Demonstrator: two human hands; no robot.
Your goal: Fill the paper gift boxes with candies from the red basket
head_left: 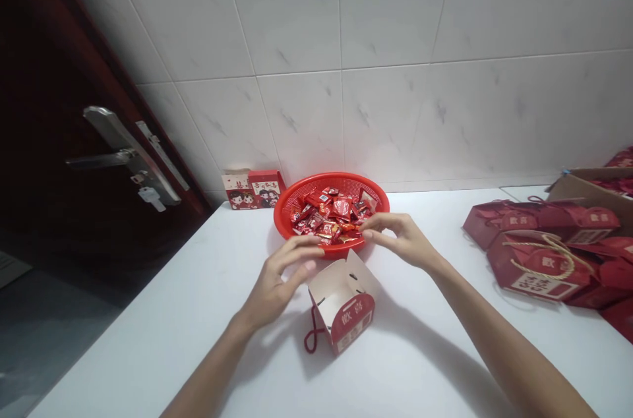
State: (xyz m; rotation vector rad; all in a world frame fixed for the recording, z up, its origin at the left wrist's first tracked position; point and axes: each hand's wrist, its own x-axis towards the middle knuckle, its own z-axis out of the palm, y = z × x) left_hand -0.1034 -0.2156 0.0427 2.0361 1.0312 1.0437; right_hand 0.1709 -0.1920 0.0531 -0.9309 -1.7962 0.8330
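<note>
An open red and cream gift box point(341, 306) stands on the white table with its flaps up, and a dark red cord loop point(312, 333) hangs at its left side. My left hand point(281, 283) is open just left of the box, fingers stretched toward the basket's front rim. Behind the box is a red plastic basket point(281, 215) of wrapped candies point(329, 210). My right hand point(400, 240) reaches over the basket's right front rim, thumb and fingers apart close to the candies. I see nothing held in either hand.
Small red and cream cartons point(253, 190) with cartoon figures stand against the tiled wall, left of the basket. Several closed red gift boxes point(539, 266) are grouped at the right, before a brown cardboard box point(576, 190). A dark door point(54, 141) with keys is at left.
</note>
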